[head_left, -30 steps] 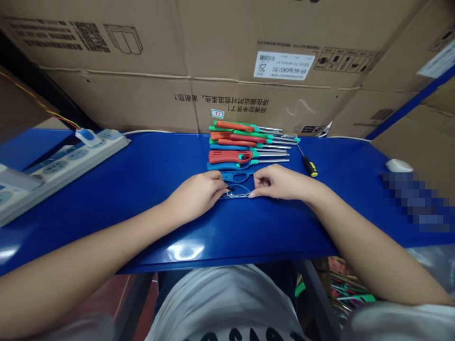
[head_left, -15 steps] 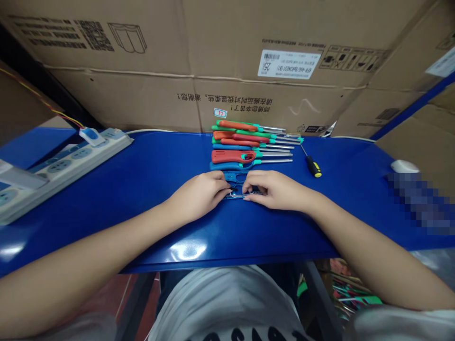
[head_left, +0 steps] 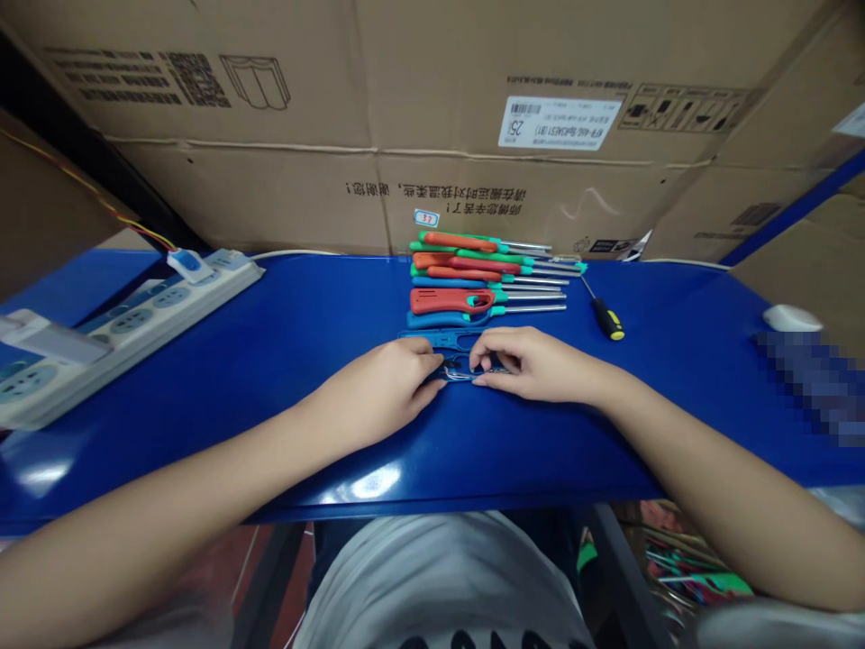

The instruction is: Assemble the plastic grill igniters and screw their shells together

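Note:
Both hands work on an opened blue lighter casing half (head_left: 461, 372) lying on the table, with a small black part and thin metal pieces inside it. My left hand (head_left: 396, 386) is closed at its left end, thumb and fingertips on the casing. At its right end my right hand (head_left: 531, 362) pinches the casing with thumb and bent fingers; part of it is hidden beneath. Just behind lies a second blue casing half (head_left: 439, 339), flat and apart from the hands. Beyond it are several long-necked lighters (head_left: 450, 301) in red, orange, green and blue, their metal tubes pointing right.
A screwdriver (head_left: 608, 320) with a black and yellow handle lies right of the lighters. On the left stands a white power strip (head_left: 145, 315) with plugs. A white mouse (head_left: 792, 318) sits far right. Cardboard (head_left: 439, 117) walls the back of the blue table (head_left: 432, 451).
My left fingers have shifted slightly left and toward me, so more of the rear casing half shows. My right hand keeps its pinch. The whole view has shifted a little.

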Motion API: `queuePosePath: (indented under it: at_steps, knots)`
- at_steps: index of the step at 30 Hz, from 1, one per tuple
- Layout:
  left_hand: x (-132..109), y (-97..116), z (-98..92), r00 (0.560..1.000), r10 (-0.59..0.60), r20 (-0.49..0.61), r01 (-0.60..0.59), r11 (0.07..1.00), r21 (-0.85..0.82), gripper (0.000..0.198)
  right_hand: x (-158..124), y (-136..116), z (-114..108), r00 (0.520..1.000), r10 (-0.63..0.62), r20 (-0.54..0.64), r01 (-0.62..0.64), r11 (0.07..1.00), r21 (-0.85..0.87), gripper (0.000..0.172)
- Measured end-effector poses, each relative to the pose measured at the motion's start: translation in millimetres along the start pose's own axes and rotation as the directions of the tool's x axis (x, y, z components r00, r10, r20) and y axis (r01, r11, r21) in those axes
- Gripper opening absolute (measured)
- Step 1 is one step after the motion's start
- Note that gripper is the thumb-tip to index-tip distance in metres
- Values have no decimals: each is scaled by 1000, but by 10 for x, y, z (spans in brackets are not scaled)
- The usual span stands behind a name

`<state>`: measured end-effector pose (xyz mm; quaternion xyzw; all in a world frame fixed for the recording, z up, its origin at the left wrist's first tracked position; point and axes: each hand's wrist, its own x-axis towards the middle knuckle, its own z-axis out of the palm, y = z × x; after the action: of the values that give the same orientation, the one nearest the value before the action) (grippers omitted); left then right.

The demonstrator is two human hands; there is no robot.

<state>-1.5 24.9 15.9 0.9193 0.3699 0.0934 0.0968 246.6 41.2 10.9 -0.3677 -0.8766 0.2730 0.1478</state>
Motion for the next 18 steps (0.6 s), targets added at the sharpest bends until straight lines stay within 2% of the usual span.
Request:
queuePosePath:
  at_steps: [4,11,18]
  knots:
    - [-31,45,-2,999,-32,24,32,999,32,38,-5,7,14,1000,-13,-10,13,1000,4,10]
    - [-56,131,-34,997,-60,46,53,989,137,29,-11,38,8,998,-38,-43,39,998,41,7]
    - [-66,204,7,999,-32,19,27,970,243,27,-6,26,0,1000,-2,-10,3,999,40,9]
